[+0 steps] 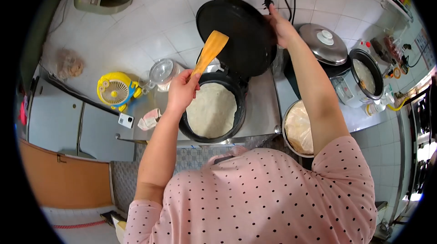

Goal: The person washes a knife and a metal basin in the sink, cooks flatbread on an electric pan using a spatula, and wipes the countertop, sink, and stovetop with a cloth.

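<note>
A round electric pan (240, 107) stands on the counter with a pale flat round of dough (211, 110) lying in it. Its black lid (246, 39) is raised, tilted back toward the tiled wall. My left hand (183, 90) grips the handle of a wooden spatula (212, 49), whose blade points up in front of the lid, above the dough. At the lid's right edge is my right hand (281, 28), closed on the rim with one finger stretched upward; part of its fingers is hidden behind the lid.
Left of the pan are a yellow fan (114, 90), a glass jar (163, 72), a cloth (149, 120) and a small white device (126, 120). To the right stand a covered pot (322, 44), an open cooker (377, 73) and a bowl (298, 128) under plastic.
</note>
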Available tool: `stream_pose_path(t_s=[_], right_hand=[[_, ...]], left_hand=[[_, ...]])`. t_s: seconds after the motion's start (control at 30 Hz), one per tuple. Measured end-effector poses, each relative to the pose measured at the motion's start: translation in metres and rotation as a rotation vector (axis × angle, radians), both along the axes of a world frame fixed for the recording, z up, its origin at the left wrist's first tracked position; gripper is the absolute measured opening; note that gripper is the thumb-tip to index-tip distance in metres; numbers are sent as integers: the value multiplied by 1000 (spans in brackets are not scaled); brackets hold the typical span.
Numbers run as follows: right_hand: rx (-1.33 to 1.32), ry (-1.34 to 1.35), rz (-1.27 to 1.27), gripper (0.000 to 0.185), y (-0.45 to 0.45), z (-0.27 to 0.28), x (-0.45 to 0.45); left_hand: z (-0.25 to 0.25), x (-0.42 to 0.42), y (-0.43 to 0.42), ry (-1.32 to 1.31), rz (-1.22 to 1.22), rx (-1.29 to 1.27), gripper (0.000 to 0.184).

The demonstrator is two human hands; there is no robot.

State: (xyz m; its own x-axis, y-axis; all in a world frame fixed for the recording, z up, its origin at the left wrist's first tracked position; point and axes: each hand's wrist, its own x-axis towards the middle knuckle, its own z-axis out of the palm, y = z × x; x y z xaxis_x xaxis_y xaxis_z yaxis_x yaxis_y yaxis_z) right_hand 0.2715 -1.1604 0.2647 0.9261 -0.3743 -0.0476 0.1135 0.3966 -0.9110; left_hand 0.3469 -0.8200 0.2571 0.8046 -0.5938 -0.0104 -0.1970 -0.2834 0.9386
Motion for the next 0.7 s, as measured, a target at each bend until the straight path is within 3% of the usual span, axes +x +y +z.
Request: stream_pose_path(t_s=[0.03, 0.13, 0.17, 0.2, 0.27, 0.4, 0.5, 0.6, 0.7], right_hand=[[-18, -20, 7, 76, 7, 5, -2], [-298, -128, -379, 53, 18, 1, -23], [-515, -256, -572, 41, 27, -2, -27], [-733, -391, -767, 30, 44, 1, -40], [-990, -504, -870, 14, 77, 1, -62], [-1084, -330, -274, 9, 170, -12, -58], [-1189, -124, 164, 15, 212, -71, -15], [-1456, 23, 473, 23, 257, -130, 22], [-1554, 211, 604, 26, 298, -147, 40]], left_hand=[[-5, 1, 11, 16, 21, 12, 16], [-32, 13, 63, -100, 82, 122, 23], [-38, 18, 84, -189, 116, 300, 31], [-38, 17, 103, -303, 127, 415, 28], [-40, 21, 139, -549, 97, 620, 24], [-18, 12, 157, -513, 110, 957, 18], [-20, 25, 150, -562, 55, 1129, 15], [-20, 31, 147, -547, -4, 1192, 16], [-18, 23, 157, -541, 43, 1069, 18]])
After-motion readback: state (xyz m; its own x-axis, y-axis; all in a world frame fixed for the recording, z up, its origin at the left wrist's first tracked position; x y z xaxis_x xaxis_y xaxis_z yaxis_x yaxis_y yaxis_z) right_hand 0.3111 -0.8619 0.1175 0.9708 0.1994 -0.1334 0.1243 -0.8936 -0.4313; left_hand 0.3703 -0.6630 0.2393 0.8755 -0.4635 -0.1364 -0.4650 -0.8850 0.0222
